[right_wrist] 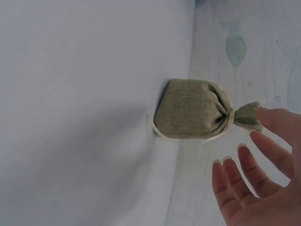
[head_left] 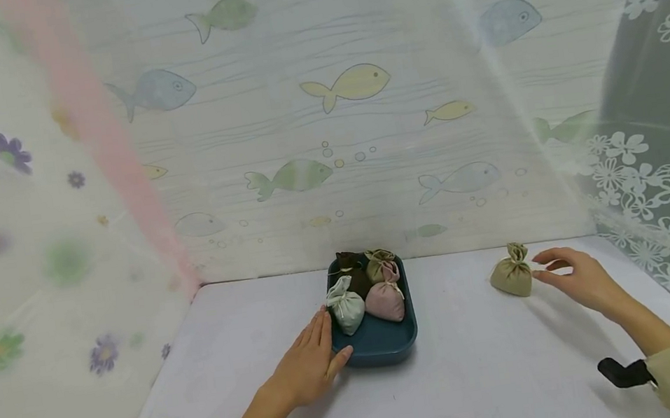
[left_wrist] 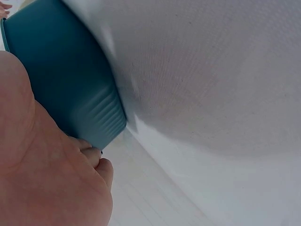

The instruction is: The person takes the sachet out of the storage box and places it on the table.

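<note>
A dark teal tray (head_left: 379, 351) holds several small drawstring pouches. My left hand (head_left: 305, 368) lies against the tray's left side with straight fingers, its thumb near the front corner. In the left wrist view, the palm (left_wrist: 51, 174) is beside the tray's ribbed wall (left_wrist: 61, 61). Off to the right, an olive drawstring pouch (head_left: 512, 276) sits on the table with its tied neck up. My right hand (head_left: 582, 279) is just right of that pouch, fingers spread and slightly bent. In the right wrist view, its thumb and index fingertips are close to the pouch's gathered top (right_wrist: 247, 116); contact is unclear.
Inside the tray are a pale mint pouch (head_left: 348, 309), a pink pouch (head_left: 384, 303), a dark brown pouch (head_left: 353, 278) and an olive one (head_left: 379, 267) behind. A white cloth covers the table (head_left: 459, 376). A fish-print curtain (head_left: 363, 134) hangs along the back edge.
</note>
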`<move>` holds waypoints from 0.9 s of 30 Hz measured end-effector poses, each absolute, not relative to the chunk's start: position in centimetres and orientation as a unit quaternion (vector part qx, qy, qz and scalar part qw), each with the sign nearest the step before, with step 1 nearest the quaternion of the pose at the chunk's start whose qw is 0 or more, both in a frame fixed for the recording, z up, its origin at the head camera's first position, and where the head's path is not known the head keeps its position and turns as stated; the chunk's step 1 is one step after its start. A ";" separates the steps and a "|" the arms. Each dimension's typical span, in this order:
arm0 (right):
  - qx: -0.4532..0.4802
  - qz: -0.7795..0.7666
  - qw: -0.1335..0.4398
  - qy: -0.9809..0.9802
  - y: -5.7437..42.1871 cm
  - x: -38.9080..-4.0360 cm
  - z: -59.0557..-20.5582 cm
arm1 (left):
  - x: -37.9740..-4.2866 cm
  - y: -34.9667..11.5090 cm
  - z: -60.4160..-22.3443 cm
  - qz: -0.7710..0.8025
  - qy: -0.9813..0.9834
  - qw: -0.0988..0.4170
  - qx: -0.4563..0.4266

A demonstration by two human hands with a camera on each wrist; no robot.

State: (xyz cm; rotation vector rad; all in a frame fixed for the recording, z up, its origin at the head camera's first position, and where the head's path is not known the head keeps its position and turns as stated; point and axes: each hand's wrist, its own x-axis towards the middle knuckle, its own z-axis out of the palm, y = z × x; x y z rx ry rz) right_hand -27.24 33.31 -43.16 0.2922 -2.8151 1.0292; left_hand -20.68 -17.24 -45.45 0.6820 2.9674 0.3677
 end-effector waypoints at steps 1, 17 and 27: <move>0.098 0.341 0.067 -0.932 33.3 -27.0 -43.0 | -20.7 -17.2 -45.4 0.122 0.967 0.038 0.222; 0.130 0.326 0.092 -0.932 32.0 -25.3 -41.4 | -21.3 -17.6 -46.6 0.113 0.968 0.027 0.224; 0.180 0.351 0.111 -0.912 29.7 -24.7 -40.7 | -21.2 -17.5 -46.2 0.106 0.968 0.032 0.225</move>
